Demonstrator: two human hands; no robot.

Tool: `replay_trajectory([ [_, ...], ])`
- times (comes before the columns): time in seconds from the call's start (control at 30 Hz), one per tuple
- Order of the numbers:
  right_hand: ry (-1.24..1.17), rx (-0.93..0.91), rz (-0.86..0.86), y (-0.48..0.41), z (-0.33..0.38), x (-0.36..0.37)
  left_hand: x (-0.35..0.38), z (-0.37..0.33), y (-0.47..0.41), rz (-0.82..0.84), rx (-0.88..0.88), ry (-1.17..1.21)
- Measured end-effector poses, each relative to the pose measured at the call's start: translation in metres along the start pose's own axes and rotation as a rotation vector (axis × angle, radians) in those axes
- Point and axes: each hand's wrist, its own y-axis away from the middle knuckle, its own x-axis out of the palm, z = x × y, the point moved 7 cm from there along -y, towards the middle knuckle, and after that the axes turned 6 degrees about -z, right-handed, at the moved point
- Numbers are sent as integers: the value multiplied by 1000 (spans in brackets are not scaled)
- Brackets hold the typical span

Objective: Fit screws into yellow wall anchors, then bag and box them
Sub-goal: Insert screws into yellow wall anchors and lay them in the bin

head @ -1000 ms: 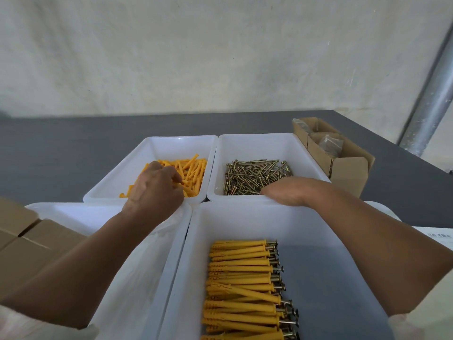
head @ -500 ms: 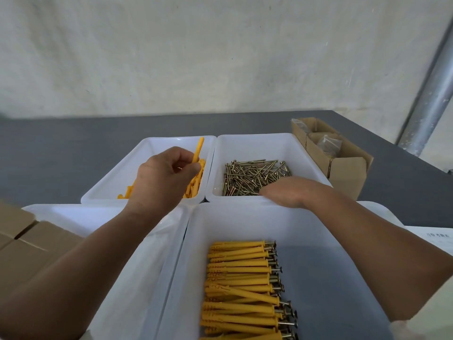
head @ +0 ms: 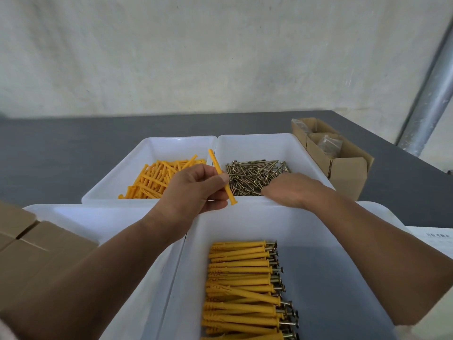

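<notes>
Left grip [head: 193,190]: thumb and curled fingers pinch one yellow anchor [head: 217,168] at mid-shaft. The anchor is tilted, pointed end toward 11 o'clock and flanged end toward 5 o'clock, held in the air over the seam between the two far trays.

Right grip [head: 291,190]: at 3 o'clock of the left, lying over the near rim of the screw tray [head: 257,143], fingertips at the edge of the screws [head: 255,176]. It is blurred; cannot tell whether it grasps anything.

Loose anchors [head: 157,177] lie in the anchor tray [head: 171,146] at 10 o'clock. Fitted anchors [head: 240,278], screw heads toward 3 o'clock, are stacked in the near tray [head: 245,224] at 6 o'clock. Cardboard box [head: 348,173] sits on the surface [head: 61,148] at 2 o'clock.
</notes>
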Motion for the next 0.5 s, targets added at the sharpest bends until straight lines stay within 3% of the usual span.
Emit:
replay_trajectory([
  [0.5,-277,-43,-244,16,-5,-22,-3,6,-6,-63,9,16],
])
